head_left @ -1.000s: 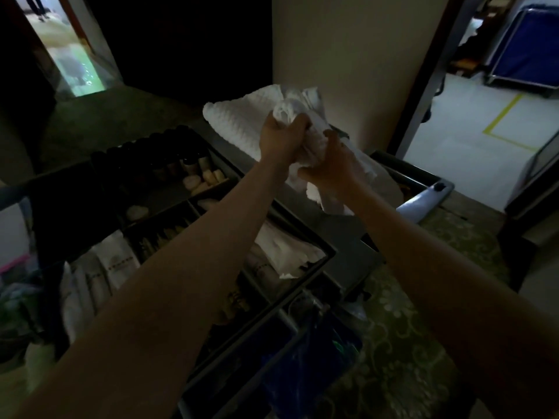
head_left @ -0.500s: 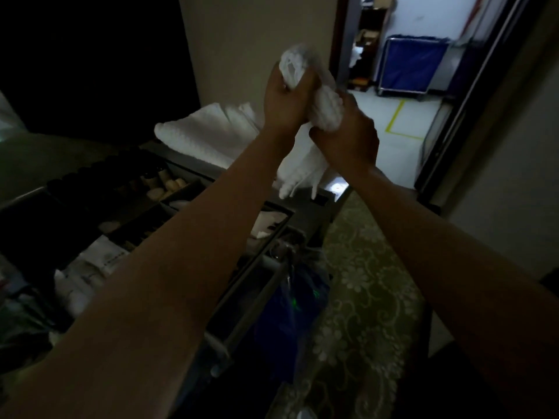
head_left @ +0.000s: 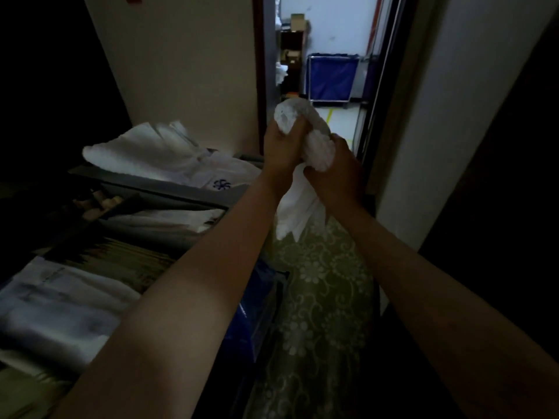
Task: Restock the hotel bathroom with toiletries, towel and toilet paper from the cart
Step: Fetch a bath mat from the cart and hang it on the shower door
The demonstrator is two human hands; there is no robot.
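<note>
Dim corridor, housekeeping cart (head_left: pixel 169 192) along the left side.

- Near left: stacks of folded linen (head_left: pixel 60 303) on the cart. Further back is a tray of small toiletries (head_left: pixel 96 204), too dark to sort.
- Far end of the cart top: a waffle-textured cloth (head_left: pixel 145 149) lies flat. Just right of it, a round blue emblem (head_left: pixel 221 185) is printed on white material. It has no legible lettering, and no other writing can be read anywhere.
- Centre: left hand (head_left: pixel 281 152) raised, fingers curled tight round the upper bunch of a white towel (head_left: pixel 319 149).
- Just right and slightly lower: right hand (head_left: pixel 335 173), fingers closed round the same bundle. The towel is clear of the cart, held in the air between both hands. A loose tail hangs below them over the green floral carpet (head_left: pixel 317 282).
- Far right of centre: an open doorway (head_left: pixel 341 122) with a blue laundry trolley (head_left: pixel 331 74) in the lit room beyond.

Handling judgement:
- The towel looks light, soft and limp, and not fragile. It should not slip from a full-fist grip.
- It holds no shape of its own, so the trailing end could drag or snag on the cart edge.
- It is best held by the gathered middle as now, with the tail gathered up before carrying.
</note>
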